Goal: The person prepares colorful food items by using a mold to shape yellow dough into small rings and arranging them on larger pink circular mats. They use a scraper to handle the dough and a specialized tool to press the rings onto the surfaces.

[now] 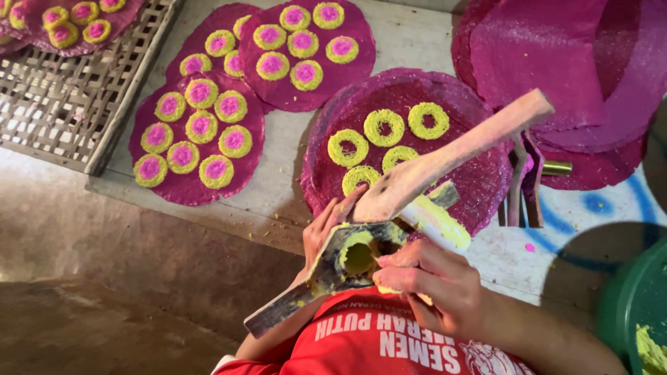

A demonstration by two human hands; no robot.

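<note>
Both hands [389, 260] grip wooden press [347, 260], apparently filled with yellow dough [358, 257].

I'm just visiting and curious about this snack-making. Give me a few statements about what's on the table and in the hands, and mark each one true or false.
1. The left hand steadies a wooden press mould packed with yellow dough. True.
2. The nearest magenta disc carries yellow rings with pink centres. False: its rings are hollow, with no pink filling.
3. The right hand is at the mould's round opening. True.
4. The woven bamboo tray lies at the right. False: it is at the left.
5. A green basin sits at the right edge. True.
</note>
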